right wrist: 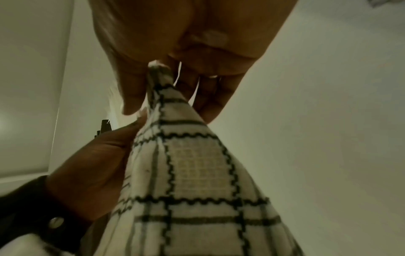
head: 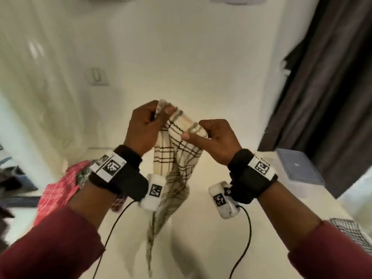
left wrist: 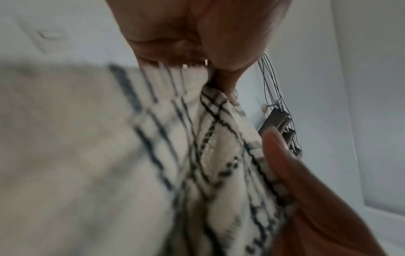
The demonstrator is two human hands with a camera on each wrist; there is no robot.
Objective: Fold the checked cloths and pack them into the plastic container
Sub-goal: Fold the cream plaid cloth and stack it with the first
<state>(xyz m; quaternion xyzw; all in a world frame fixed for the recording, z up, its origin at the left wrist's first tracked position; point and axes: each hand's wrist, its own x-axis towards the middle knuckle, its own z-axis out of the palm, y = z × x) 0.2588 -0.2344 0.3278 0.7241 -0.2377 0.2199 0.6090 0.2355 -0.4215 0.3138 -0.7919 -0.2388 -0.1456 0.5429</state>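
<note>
A cream cloth with dark checks [head: 177, 154] hangs in the air above the white table [head: 201, 228]. My left hand [head: 145, 125] pinches its top edge at the left, and my right hand [head: 213, 137] pinches the same edge a little lower at the right. The cloth droops in a bunched point between my wrists. In the left wrist view the cream checked cloth [left wrist: 219, 155] runs under my left hand's fingers [left wrist: 228, 69]. The right wrist view has the cloth [right wrist: 197, 164] gathered into my right hand's fingers [right wrist: 136, 90]. A clear plastic container [head: 300, 170] with a grey-blue lid stands at the table's right.
A red checked cloth [head: 58, 190] lies heaped on the table's left. Another black-and-white checked cloth [head: 352, 232] lies at the right edge near my right sleeve. A dark curtain [head: 326, 87] hangs at the right, and a white wall stands behind the table.
</note>
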